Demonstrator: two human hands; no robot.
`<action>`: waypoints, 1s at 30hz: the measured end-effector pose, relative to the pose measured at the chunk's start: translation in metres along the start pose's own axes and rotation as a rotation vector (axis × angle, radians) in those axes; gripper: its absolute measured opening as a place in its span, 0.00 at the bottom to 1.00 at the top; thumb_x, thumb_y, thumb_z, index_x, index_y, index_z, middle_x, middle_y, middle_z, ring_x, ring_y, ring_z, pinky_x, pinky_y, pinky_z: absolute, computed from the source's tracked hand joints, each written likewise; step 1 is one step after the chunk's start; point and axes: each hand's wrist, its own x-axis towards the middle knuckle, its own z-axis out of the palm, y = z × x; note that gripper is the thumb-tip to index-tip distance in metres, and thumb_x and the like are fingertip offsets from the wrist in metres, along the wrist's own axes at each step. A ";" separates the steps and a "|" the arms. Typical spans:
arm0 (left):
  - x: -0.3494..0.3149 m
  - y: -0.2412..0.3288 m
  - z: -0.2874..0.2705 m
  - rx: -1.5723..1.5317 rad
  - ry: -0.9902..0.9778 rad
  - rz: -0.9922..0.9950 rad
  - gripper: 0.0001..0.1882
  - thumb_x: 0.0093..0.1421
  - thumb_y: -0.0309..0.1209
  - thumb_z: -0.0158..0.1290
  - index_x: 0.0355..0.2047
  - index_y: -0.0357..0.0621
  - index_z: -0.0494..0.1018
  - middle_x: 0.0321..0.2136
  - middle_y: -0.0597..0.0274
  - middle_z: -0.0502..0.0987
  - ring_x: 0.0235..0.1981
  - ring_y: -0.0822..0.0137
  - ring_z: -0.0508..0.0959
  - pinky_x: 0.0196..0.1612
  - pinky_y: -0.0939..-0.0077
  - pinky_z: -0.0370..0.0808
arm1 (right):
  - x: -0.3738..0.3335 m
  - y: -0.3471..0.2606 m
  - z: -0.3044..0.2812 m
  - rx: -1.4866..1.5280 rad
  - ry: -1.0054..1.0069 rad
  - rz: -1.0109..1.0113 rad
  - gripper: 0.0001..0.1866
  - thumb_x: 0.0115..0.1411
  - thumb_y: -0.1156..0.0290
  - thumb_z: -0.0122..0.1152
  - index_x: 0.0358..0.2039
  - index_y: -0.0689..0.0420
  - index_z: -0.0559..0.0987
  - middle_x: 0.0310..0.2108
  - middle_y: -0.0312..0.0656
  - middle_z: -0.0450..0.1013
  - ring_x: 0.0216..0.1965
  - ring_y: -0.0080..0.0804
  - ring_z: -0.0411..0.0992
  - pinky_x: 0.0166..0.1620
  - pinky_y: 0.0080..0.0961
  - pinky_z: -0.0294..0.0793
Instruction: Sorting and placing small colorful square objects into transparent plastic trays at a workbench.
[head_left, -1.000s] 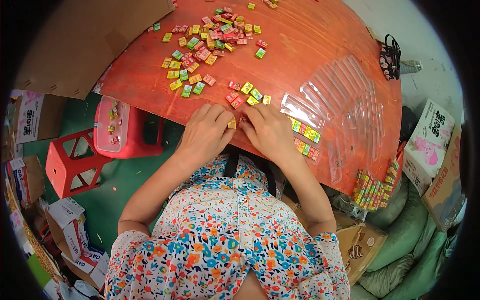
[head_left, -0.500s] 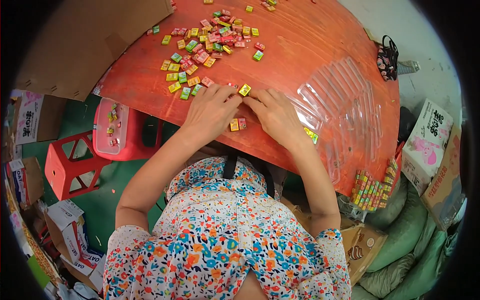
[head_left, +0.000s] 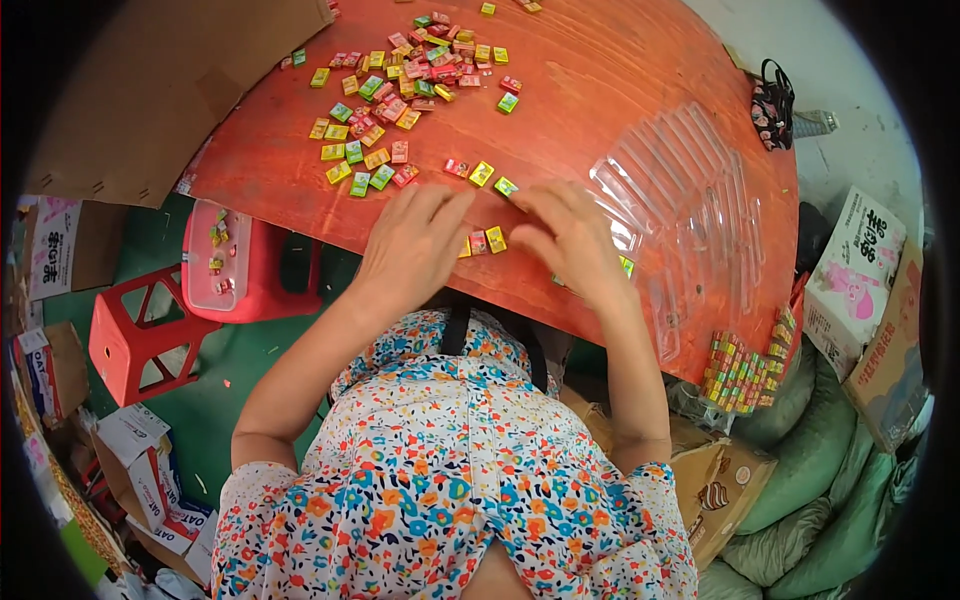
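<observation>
My left hand (head_left: 415,238) hovers low over the red table, its fingers stretched forward and holding nothing that I can see. Just right of it a short row of tiny candy boxes lies near the table edge, including a pink box (head_left: 478,243) and a yellow box (head_left: 496,239); the row's left end is partly covered by the hand. My right hand (head_left: 575,235) is open, thumb apart from the fingers. Its fingertips are close to a green box (head_left: 506,187); whether they touch is unclear. Beside that lie another yellow box (head_left: 481,174) and a red box (head_left: 456,167).
A loose heap of small coloured boxes (head_left: 415,80) spreads across the far left of the table (head_left: 590,60). Clear plastic trays (head_left: 680,190) fan out at right, near stacked filled packs (head_left: 740,372). A cardboard box (head_left: 180,90) stands at far left; a red stool (head_left: 145,335) is below.
My hands have drawn apart, the right one opening. A yellow box now shows at the right end of the near row, and the green box by my right fingertips has come into sight.
</observation>
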 end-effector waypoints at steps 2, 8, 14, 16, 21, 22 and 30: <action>0.020 -0.011 0.010 0.096 0.069 0.029 0.20 0.54 0.28 0.56 0.49 0.41 0.72 0.39 0.56 0.73 0.41 0.55 0.72 0.44 0.62 0.70 | 0.002 0.008 -0.001 -0.041 0.005 0.032 0.18 0.52 0.70 0.66 0.44 0.58 0.78 0.42 0.46 0.73 0.44 0.47 0.72 0.47 0.39 0.72; 0.053 -0.028 0.020 0.288 -0.093 0.191 0.15 0.52 0.29 0.54 0.42 0.44 0.75 0.35 0.59 0.74 0.40 0.58 0.73 0.39 0.65 0.70 | 0.028 0.002 0.010 -0.124 0.023 0.015 0.17 0.53 0.71 0.63 0.44 0.57 0.77 0.41 0.46 0.75 0.43 0.46 0.72 0.46 0.39 0.72; 0.019 -0.016 -0.021 0.083 -0.006 0.066 0.13 0.53 0.30 0.58 0.39 0.42 0.75 0.33 0.58 0.73 0.38 0.55 0.74 0.42 0.60 0.71 | 0.016 0.000 0.006 -0.207 0.040 -0.004 0.17 0.53 0.71 0.63 0.44 0.57 0.78 0.40 0.44 0.75 0.41 0.44 0.72 0.44 0.39 0.72; -0.005 -0.012 -0.025 0.020 -0.059 0.028 0.14 0.52 0.30 0.60 0.39 0.42 0.75 0.32 0.58 0.72 0.37 0.54 0.74 0.42 0.60 0.72 | 0.001 -0.004 -0.003 -0.168 -0.039 -0.026 0.17 0.53 0.70 0.64 0.45 0.57 0.78 0.39 0.42 0.75 0.41 0.43 0.72 0.44 0.38 0.71; -0.021 -0.002 -0.019 -0.068 -0.199 -0.125 0.18 0.49 0.32 0.63 0.41 0.42 0.75 0.34 0.57 0.72 0.38 0.54 0.74 0.41 0.61 0.73 | -0.015 -0.012 0.006 -0.200 -0.083 0.008 0.18 0.53 0.66 0.66 0.45 0.56 0.78 0.38 0.42 0.75 0.40 0.42 0.72 0.42 0.37 0.71; -0.020 -0.002 -0.017 -0.078 -0.180 -0.117 0.19 0.49 0.32 0.64 0.42 0.42 0.75 0.34 0.57 0.72 0.38 0.54 0.74 0.41 0.61 0.73 | -0.016 -0.013 0.008 -0.212 -0.072 0.002 0.18 0.53 0.65 0.66 0.45 0.56 0.78 0.38 0.42 0.75 0.39 0.41 0.73 0.42 0.36 0.71; -0.011 -0.004 -0.022 -0.175 -0.123 -0.099 0.22 0.50 0.31 0.63 0.46 0.39 0.74 0.38 0.56 0.73 0.40 0.53 0.74 0.43 0.61 0.74 | 0.002 0.009 -0.006 -0.150 0.046 0.066 0.17 0.54 0.65 0.66 0.43 0.58 0.79 0.38 0.44 0.75 0.39 0.44 0.74 0.44 0.36 0.72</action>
